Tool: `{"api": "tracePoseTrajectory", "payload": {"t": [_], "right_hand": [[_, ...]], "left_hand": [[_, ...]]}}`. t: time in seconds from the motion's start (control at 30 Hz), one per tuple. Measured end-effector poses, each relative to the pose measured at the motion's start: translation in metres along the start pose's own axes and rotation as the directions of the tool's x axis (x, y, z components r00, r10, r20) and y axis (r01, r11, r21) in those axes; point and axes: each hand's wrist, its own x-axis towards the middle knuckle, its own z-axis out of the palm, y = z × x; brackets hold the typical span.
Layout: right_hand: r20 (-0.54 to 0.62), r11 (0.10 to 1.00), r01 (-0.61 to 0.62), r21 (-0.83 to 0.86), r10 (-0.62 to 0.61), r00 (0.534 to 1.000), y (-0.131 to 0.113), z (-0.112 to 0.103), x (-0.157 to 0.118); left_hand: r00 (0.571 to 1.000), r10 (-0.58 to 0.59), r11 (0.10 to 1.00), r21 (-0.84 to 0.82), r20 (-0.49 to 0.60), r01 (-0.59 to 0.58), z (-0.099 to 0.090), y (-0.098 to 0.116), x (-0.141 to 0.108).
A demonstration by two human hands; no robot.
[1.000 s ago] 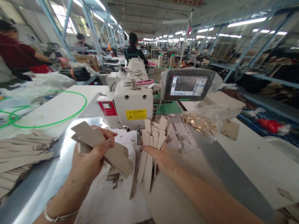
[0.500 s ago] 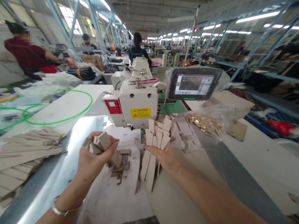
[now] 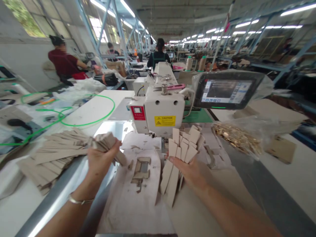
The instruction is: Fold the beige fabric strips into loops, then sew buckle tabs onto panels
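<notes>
Left hand: the **left hand** (image 3: 100,161) grips a **bundle of beige card strips** (image 3: 106,144) between fingers and thumb, just beside a stack.
Right hand: the **right hand** (image 3: 191,171) is cupped, its thumb pressing a **fanned sheaf of card strips** (image 3: 176,158) that stand upright.
Handling: the strips look light and stiff, and may slide apart; the long edges of a squared bundle seem the safest hold.
Counter: a **paper sheet** (image 3: 145,200) with **card offcuts** (image 3: 140,171) lies between the hands on the **counter** (image 3: 93,105); a **stack of strips** (image 3: 54,154) lies left.
Beyond: a **sewing machine** (image 3: 160,112), a **bag of brass fittings** (image 3: 237,138), a **touchscreen** (image 3: 224,89).
</notes>
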Motion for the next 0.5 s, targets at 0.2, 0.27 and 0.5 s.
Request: {"api": "tracePoseTrajectory", "payload": {"t": [0.2,0.27,0.5], "right_hand": [[-0.060,0.996,-0.001,-0.089,-0.004,0.998,0.003,-0.002,-0.001],[-0.059,0.995,-0.018,-0.095,0.012,0.998,0.003,-0.004,-0.002],[-0.020,0.995,-0.018,-0.099,0.016,1.000,0.005,-0.006,-0.002]], "left_hand": [[0.996,-0.073,0.997,-0.005,0.041,0.073,-0.008,-0.034,-0.003],[0.995,-0.092,0.996,-0.013,-0.023,0.092,-0.025,-0.032,0.012],[0.978,-0.112,0.985,0.111,-0.175,0.132,-0.112,-0.006,0.089]]}}
